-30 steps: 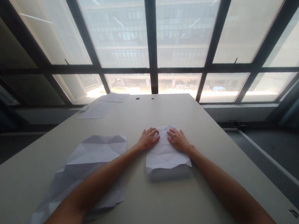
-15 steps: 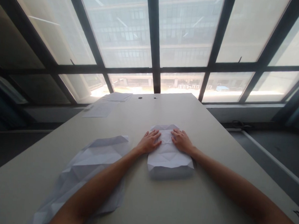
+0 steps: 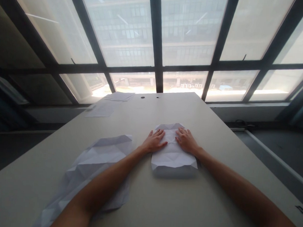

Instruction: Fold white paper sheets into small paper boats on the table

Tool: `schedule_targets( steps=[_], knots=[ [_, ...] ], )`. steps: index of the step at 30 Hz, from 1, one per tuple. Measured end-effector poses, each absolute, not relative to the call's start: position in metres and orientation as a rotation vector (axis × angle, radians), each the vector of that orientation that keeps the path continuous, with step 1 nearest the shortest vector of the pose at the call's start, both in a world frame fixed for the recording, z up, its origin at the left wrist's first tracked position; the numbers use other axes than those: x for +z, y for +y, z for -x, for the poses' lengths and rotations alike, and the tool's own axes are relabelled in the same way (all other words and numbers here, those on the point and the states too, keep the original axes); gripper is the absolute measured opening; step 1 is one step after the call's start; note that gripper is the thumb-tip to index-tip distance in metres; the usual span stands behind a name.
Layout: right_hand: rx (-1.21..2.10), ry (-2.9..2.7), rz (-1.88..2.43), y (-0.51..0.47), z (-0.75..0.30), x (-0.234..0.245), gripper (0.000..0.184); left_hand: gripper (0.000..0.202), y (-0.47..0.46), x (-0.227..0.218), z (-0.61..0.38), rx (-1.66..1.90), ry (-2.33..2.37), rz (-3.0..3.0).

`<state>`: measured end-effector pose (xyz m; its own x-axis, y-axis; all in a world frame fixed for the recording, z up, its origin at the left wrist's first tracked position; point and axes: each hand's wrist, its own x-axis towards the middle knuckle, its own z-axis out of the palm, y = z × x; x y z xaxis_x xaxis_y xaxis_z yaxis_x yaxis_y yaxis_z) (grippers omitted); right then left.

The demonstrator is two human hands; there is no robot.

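A creased white paper packet (image 3: 173, 158), folded into a thick rectangle, lies on the table in front of me. My left hand (image 3: 153, 141) rests flat at its upper left side, with the fingertips on the paper. My right hand (image 3: 187, 141) presses flat on its upper right part, fingers spread. Neither hand grips anything. To the left, a large crumpled white sheet (image 3: 105, 155) with many fold creases lies flat on the table, partly hidden under my left forearm.
The pale table (image 3: 167, 111) runs away from me to a far edge below a large window. Loose papers (image 3: 119, 96) and a single sheet (image 3: 103, 110) lie near its far left corner. Two small holes mark the far end. Dark floor lies on both sides.
Both hands have slid a little further onto the upper part of the folded paper. The view has shifted slightly, and the paper packet looks somewhat flatter.
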<state>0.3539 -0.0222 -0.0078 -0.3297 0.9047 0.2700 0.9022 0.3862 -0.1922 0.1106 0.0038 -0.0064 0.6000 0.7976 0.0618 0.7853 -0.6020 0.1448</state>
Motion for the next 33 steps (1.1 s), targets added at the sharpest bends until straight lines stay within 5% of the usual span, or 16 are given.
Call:
schedule_targets(
  steps=[5,10,19,28,33],
  knots=[
    [0.125,-2.498,1.240,-0.032,-0.341,-0.008,0.056,0.077,0.002,-0.002,-0.112,0.105,1.347,-2.713],
    [0.218,-2.529,1.366,-0.024,-0.339,-0.016,0.071,0.072,0.001,-0.003,-0.112,0.068,1.338,-2.750],
    [0.203,-2.313,1.854,0.008,-0.378,-0.013,0.068,0.069,0.004,0.000,-0.109,0.020,1.269,-2.757],
    [-0.007,-2.254,1.697,-0.020,-0.354,0.000,0.046,0.066,0.004,-0.003,-0.108,0.117,1.303,-2.778],
    [0.100,-2.330,1.723,-0.038,-0.329,-0.011,0.061,0.051,0.006,-0.004,-0.108,0.365,1.424,-2.826]
  ],
)
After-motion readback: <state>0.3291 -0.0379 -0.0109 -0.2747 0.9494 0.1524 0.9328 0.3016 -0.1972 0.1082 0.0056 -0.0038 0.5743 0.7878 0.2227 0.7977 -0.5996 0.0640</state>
